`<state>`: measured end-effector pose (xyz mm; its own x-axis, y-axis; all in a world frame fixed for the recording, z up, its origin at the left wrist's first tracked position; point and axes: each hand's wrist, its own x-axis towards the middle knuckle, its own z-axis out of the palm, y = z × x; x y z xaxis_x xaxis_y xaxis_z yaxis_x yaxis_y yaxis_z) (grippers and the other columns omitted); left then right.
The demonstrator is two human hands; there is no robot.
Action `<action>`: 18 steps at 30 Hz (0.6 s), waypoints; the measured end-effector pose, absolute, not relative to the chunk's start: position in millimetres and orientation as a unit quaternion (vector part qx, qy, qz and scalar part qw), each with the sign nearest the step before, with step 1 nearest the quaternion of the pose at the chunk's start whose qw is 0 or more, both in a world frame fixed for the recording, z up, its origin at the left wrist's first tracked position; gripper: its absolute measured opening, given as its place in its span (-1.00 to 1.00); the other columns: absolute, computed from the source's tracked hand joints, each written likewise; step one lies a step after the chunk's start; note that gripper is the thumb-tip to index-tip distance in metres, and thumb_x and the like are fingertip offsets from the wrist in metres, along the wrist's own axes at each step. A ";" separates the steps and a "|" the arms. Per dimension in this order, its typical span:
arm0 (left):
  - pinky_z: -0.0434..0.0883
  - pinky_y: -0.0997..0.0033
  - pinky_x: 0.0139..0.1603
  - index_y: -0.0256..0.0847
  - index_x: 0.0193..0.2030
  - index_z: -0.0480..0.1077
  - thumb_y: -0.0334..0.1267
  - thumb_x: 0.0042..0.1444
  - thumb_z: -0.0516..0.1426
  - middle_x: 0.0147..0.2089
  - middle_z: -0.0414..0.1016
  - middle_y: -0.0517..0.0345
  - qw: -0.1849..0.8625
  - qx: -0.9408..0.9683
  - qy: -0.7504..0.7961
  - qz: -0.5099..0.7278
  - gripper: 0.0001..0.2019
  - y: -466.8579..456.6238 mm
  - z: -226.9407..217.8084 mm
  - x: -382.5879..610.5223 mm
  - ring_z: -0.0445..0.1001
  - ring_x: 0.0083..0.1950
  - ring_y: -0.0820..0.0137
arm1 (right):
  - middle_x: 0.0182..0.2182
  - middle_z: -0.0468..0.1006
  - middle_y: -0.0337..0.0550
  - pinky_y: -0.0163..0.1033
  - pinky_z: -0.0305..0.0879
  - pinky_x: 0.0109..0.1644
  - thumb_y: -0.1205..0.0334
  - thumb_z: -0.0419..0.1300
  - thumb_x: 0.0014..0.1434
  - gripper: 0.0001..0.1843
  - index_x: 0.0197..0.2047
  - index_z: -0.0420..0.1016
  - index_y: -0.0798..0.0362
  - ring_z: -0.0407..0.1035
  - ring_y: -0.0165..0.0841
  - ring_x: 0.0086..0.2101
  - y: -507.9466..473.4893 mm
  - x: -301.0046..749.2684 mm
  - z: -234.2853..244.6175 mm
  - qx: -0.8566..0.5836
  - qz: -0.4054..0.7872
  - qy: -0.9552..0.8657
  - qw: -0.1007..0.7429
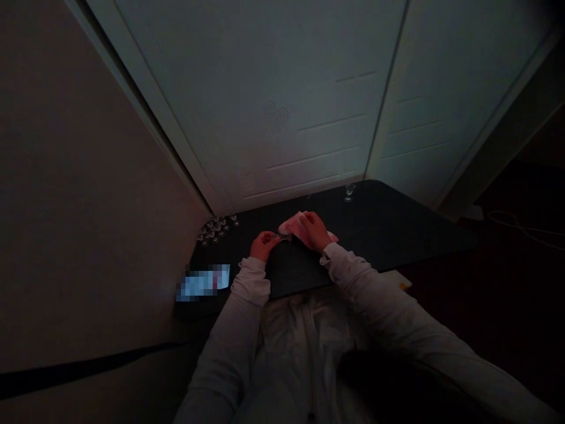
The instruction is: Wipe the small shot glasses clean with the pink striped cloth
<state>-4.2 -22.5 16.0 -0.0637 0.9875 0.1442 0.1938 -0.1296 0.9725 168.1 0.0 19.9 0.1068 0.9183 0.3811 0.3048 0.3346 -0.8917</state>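
Note:
In dim light, my left hand (263,244) is closed in a pinch on a small glass (285,237) lying low over the dark table (388,229). My right hand (314,229) is wrapped round a pink cloth (292,225), pressed against the small glass. Both hands meet near the middle of the table, just in front of my body. The details of the small glass are hard to make out in the dark.
A cluster of several small glasses (217,228) stands at the table's far left corner. One small stemmed glass (349,192) stands alone at the back edge. A blurred bluish flat item (203,283) lies at the left near edge. White panelled doors (300,100) rise behind.

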 end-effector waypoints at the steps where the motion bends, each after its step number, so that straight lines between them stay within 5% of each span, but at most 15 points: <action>1: 0.26 0.42 -0.31 -0.26 -0.38 0.32 -0.17 -0.33 0.20 -0.45 0.36 0.18 0.398 0.558 0.528 0.502 -0.68 -22.6 16.8 -4.2 0.32 -0.41 0.48 | -0.33 0.36 -0.15 -0.30 0.12 -0.19 0.05 -0.19 0.08 -0.63 -0.27 0.27 0.13 0.22 -0.41 -0.30 -1.8 167.9 21.1 -0.504 0.275 -0.625 0.528; 8: 0.25 0.45 -0.39 -0.28 -0.39 0.31 -0.18 -0.32 0.19 -0.46 0.38 0.18 0.442 0.527 0.519 0.507 -0.69 -25.7 24.2 -2.3 0.33 -0.43 0.48 | -0.25 0.40 -0.15 -0.31 0.08 -0.13 0.02 -0.16 0.10 -0.61 -0.19 0.31 0.08 0.26 -0.42 -0.29 -22.5 164.4 30.6 -0.449 0.236 -0.806 0.306; 18: 0.28 0.39 -0.32 -0.29 -0.40 0.32 -0.20 -0.32 0.20 -0.45 0.41 0.16 0.454 0.526 0.521 0.495 -0.71 -29.9 28.4 1.5 0.37 -0.41 0.45 | -0.32 0.44 -0.18 -0.31 0.10 -0.23 0.09 -0.13 0.09 -0.66 -0.23 0.34 0.09 0.29 -0.43 -0.38 -26.7 163.6 32.3 -0.472 0.191 -0.826 0.244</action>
